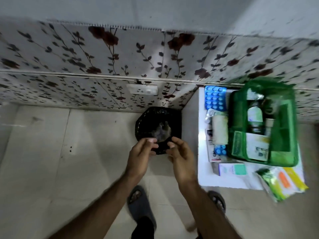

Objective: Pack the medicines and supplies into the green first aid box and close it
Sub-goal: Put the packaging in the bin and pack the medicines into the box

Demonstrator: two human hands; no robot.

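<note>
Head view: left hand (140, 156) and right hand (181, 156), both empty and loosely curled, hover over a black bin (159, 119); green first aid box (283, 157) sits open on the tabletop (202, 135).

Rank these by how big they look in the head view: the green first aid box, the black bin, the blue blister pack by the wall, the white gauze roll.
1. green first aid box
2. black bin
3 and 4. blue blister pack and white gauze roll: too alike to rank.

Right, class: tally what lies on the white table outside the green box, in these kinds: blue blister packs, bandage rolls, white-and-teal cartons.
blue blister packs: 2
bandage roll: 1
white-and-teal carton: 1
Total: 4
</note>
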